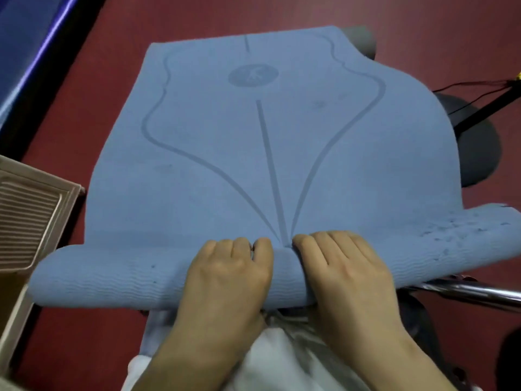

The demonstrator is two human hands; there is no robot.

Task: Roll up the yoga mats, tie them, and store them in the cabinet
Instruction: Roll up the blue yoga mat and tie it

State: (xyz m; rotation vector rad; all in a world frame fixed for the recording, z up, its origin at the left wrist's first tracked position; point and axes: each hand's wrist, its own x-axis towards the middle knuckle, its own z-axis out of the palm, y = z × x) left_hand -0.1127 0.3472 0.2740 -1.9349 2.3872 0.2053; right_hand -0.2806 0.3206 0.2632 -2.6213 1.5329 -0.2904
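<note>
I count one blue foam yoga mat with darker printed alignment lines and a round emblem point(253, 153), and two bare hands on it. The mat lies spread away from me over the dark red floor point(282, 12), its far end draped over a grey rounded object point(363, 38), while its near end is rolled into a ribbed cylinder that runs across the view just in front of me. My left hand point(228, 269) rests palm down on top of the roll, fingers curled over its far side where the roll meets the flat sheet, clamped on the mat. My right hand point(344, 266) sits just beside it in the same pose, knuckles up, fingers hooked over the roll and gripping it; the two thumbs nearly meet at the mat's centre line. Both wrists come up from the bottom edge over white cloth point(270, 359). I also see one beige ribbed panel point(31, 221) at the left edge, one chrome tube point(473, 292) under the roll's right end, and black cables point(473, 88) at upper right.
</note>
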